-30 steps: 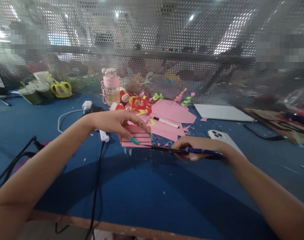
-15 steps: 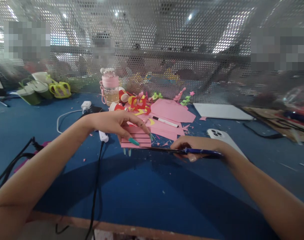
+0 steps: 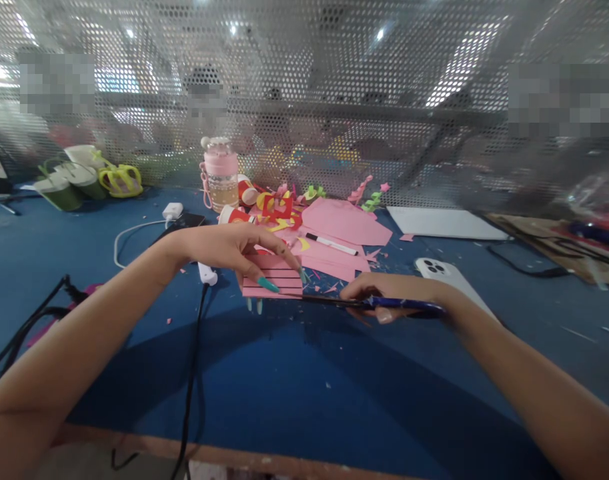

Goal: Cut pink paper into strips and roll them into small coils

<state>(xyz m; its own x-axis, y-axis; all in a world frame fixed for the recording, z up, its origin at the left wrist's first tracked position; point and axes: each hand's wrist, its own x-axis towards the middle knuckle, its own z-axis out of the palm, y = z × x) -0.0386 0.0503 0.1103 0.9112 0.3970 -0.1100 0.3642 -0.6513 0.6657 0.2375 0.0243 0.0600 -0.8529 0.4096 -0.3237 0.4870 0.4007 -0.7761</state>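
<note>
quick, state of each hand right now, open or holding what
Left hand: closed, holding lined pink paper between thumb and fingers.
Right hand: closed around blue-handled scissors.

We see smooth, matt paper in the pink card and in the pink sheets. The scissors look to us like dark metal in the blades and glossy blue plastic in the handles. We find the blue tabletop smooth and dull, its front edge rough like worn wood, the screen punched grey metal, and the phone smooth, with a pale sheen.
</note>
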